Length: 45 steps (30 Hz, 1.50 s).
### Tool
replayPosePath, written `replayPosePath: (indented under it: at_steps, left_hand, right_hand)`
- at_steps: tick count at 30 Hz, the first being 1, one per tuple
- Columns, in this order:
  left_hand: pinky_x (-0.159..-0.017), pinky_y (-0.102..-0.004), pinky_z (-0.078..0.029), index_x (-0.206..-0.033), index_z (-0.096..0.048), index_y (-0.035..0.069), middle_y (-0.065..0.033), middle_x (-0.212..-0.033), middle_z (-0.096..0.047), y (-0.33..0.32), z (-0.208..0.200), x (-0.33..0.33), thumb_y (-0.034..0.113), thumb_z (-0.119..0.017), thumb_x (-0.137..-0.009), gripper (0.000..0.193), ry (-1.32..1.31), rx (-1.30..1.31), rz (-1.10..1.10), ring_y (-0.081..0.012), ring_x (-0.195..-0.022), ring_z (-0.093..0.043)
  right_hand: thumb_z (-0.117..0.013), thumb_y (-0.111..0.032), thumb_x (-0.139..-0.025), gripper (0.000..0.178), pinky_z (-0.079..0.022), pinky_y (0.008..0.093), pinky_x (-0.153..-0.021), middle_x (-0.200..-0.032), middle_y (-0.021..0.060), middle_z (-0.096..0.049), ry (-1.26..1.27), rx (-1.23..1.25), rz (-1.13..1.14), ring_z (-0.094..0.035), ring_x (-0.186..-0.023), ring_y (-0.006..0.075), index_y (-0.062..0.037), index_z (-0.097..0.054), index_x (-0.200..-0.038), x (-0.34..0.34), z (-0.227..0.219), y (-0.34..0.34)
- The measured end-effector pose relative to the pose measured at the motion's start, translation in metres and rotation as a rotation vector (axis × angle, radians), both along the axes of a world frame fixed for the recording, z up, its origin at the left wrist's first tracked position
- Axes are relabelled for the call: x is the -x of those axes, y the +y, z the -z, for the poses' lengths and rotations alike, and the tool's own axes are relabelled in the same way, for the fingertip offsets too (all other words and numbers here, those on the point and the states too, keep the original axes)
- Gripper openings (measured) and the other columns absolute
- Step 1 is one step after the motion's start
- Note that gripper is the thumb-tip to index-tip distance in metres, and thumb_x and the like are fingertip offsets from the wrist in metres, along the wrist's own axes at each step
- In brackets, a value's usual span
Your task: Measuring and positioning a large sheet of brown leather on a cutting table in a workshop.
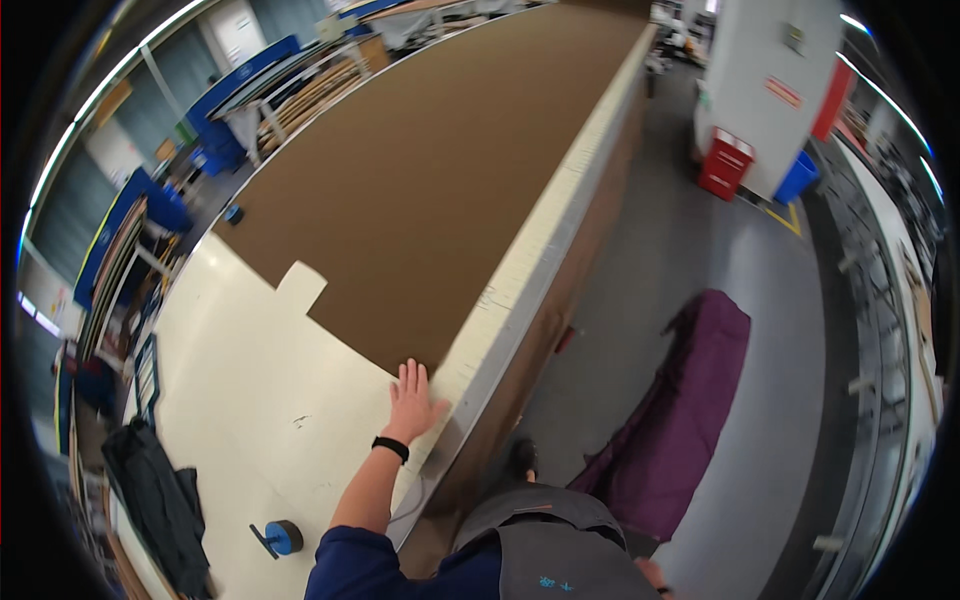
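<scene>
My left hand (409, 402), with a black band at its wrist, lies flat with the fingers stretched out. Its fingertips reach the near right corner of a large brown fabric sheet (430, 150), by the edge of a long cream-topped table (270, 370). Only a small patch of my right hand or forearm (654, 574) shows at the lower edge, beside my grey apron; its fingers are hidden. A pale flap (301, 287) cuts into the near edge of the brown fabric.
A blue round weight with a dark handle (284, 538) and dark clothing (155, 505) lie on the table. Purple fabric (690, 420) is heaped at my right. Red (726, 163) and blue bins (797, 178) stand by a white pillar. Fabric racks (300, 100) line the left.
</scene>
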<state>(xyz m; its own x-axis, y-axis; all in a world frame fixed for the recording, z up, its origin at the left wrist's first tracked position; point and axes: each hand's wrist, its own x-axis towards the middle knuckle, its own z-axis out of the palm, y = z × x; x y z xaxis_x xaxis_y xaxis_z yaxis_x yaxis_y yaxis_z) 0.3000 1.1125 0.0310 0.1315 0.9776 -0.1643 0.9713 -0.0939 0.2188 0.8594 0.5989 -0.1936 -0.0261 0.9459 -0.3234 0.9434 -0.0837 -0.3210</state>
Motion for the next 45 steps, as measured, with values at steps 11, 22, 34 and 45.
replayPosePath:
  at_steps: [11, 22, 34, 45]
  left_hand:
    - [-0.114, -0.055, -0.014, -0.146, -0.027, 0.0, -0.0278, -0.151, -0.023, -0.104, -0.018, 0.069, 0.035, -0.07, -0.082, 0.084, -0.057, -0.153, -0.564, -0.0421, -0.142, -0.018]
    - [-0.104, -0.0538, -0.036, -0.133, -0.045, -0.003, -0.0276, -0.123, -0.057, -0.304, -0.054, 0.238, 0.044, -0.045, -0.096, 0.059, 0.332, 0.258, -1.292, -0.035, -0.118, -0.054]
    - [-0.111, -0.0583, -0.022, -0.148, -0.027, 0.007, -0.0147, -0.156, -0.023, -0.302, -0.041, 0.26, 0.059, -0.061, -0.08, 0.092, 0.47, 0.052, -1.84, -0.0376, -0.144, -0.014]
    - [-0.075, -0.0447, -0.049, -0.1, -0.055, -0.005, -0.0192, -0.087, -0.061, -0.411, 0.005, 0.269, 0.025, -0.061, -0.087, 0.033, 0.545, -0.688, -1.38, -0.0377, -0.084, -0.06]
  right_hand:
    - [-0.059, -0.023, -0.079, 0.017, -0.052, 0.0445, -0.068, -0.077, 0.0124, -0.065, -0.047, 0.196, -0.564, -0.066, -0.079, 0.0276, -0.0076, -0.065, -0.083, -0.055, -0.027, 0.405]
    - [-0.055, -0.024, -0.093, 0.029, -0.055, 0.0285, -0.06, -0.089, 0.0084, -0.067, 0.853, 0.261, 0.505, -0.067, -0.073, 0.0171, 0.0006, -0.062, -0.106, -0.034, -0.123, 0.647]
    - [-0.058, -0.025, -0.089, 0.024, -0.044, 0.0271, -0.051, -0.069, 0.0028, -0.059, 0.516, 0.616, 0.255, -0.055, -0.057, 0.0126, -0.0038, -0.067, -0.081, -0.01, -0.118, 0.535]
    - [-0.058, -0.025, -0.089, 0.03, -0.054, 0.0336, -0.055, -0.078, 0.0135, -0.067, 0.478, 0.657, 0.321, -0.066, -0.062, 0.0201, 0.0047, -0.066, -0.087, -0.012, -0.083, 0.543]
